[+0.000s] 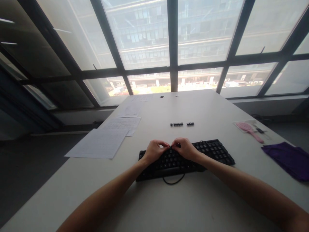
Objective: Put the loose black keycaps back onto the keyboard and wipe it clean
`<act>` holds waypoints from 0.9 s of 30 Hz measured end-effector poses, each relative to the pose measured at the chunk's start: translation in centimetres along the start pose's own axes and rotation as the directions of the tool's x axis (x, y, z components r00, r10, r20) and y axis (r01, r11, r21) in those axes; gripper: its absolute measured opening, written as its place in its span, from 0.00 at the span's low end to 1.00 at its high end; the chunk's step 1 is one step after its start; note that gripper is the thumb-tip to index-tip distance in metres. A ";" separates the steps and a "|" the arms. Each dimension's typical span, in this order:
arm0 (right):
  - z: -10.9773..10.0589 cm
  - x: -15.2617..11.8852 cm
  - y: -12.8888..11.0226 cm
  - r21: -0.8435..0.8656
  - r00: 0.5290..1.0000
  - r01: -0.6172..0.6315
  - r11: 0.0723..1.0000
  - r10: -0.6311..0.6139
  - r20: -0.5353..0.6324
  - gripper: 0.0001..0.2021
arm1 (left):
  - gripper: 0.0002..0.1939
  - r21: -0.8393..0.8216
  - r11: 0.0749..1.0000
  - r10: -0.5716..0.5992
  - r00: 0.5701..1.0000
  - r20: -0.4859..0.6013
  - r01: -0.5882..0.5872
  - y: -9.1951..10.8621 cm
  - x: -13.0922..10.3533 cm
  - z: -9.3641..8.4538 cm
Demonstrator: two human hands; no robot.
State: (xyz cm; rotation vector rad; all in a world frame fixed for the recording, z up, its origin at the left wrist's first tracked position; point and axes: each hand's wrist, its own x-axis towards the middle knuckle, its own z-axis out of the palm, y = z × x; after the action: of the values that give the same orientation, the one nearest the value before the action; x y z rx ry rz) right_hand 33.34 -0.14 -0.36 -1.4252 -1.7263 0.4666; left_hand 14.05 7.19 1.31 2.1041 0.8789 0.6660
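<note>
Square and gentle at the far edge

From my end, through the head camera, I have the long black plastic keyboard (169, 161) lying slightly askew on the white flat-topped table (205, 199), its thin black cable (173, 183) looped out at the near side. My left hand (154, 150) and right hand (184, 148) meet over its far edge, left of the middle, thumbs and index fingertips drawn in around a tiny dark piece (171, 147), likely a keycap. Whether either pinch is clamped on it, or both merely touch it, I cannot tell at this size.

To do this well, I would load both sides evenly and move the piece straight along the key's axis, since a tilt could strain whatever sits beneath. Resting the spare fingers lightly on the frame should steady the board without pressing neighbouring keys. My palms shade the contact, so I would lift the wrists a touch for a cleaner view.

Beyond the board, the small black loose keycaps (178, 124) lie in a broken line, well apart from my fingers. I would leave that order undisturbed and take care that no forearm drags the cable.
</note>
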 end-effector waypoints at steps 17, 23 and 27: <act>-0.4 -1.4 -1.5 -0.333 0.985 0.153 0.931 -0.115 0.132 0.08 | 0.12 0.427 0.865 0.220 0.964 0.148 -0.263 1.1 -1.5 -0.1; -1.2 -0.1 -0.7 -0.242 0.988 0.087 0.966 -0.053 0.142 0.08 | 0.10 0.329 0.926 0.158 0.981 0.109 -0.186 0.9 0.6 -0.7; -3.1 3.9 1.2 -0.331 0.999 -0.025 0.943 0.033 0.019 0.08 | 0.10 0.316 0.945 0.084 0.996 0.002 -0.081 0.2 5.8 -1.2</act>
State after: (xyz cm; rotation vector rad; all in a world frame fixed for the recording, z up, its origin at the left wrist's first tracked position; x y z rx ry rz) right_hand 36.43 3.14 2.01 -1.6873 -1.8689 0.2150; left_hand 16.93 12.00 3.22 2.4362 0.9595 0.6122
